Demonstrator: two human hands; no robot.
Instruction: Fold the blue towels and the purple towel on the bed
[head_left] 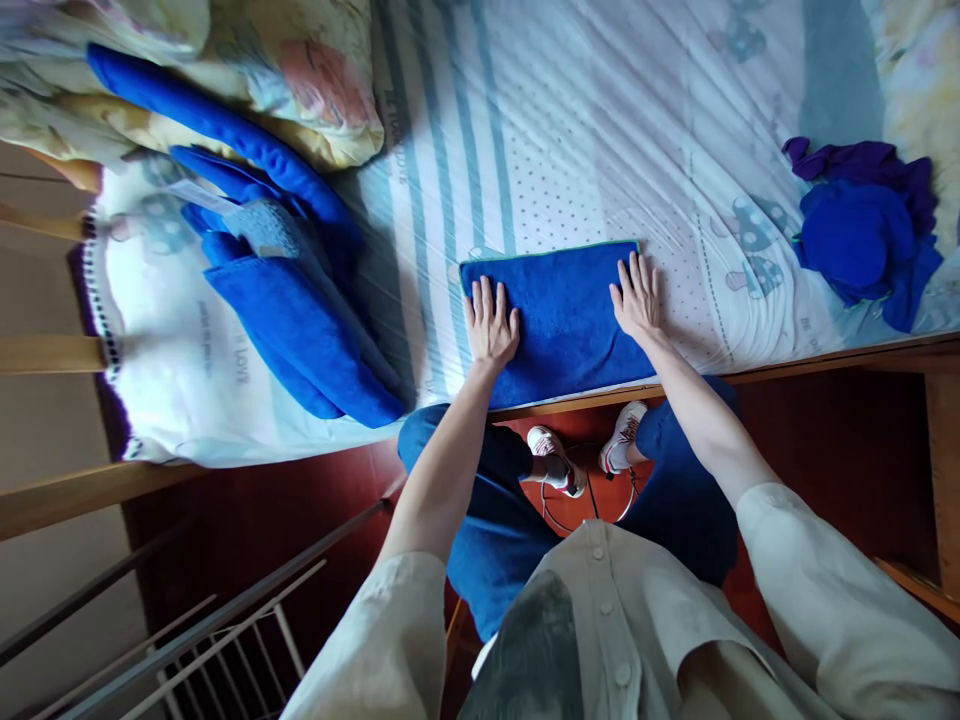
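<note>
A blue cloth with a thin green edging lies as a flat rectangle at the front edge of the bed. Palm down with fingers outstretched, my left hand rests on its left end. On the opposite end, my right hand is spread over the cloth's right border, some fingers reaching past it onto the sheet. Neither hand grasps anything. Whether the cloth is folded in layers cannot be made out.
Left of the cloth lies a loose heap of blue fabric with a white tag, partly on a pillow. Crumpled blue and purple cloths lie at the right. A floral quilt is bunched at the back left; a metal rack stands lower left.
</note>
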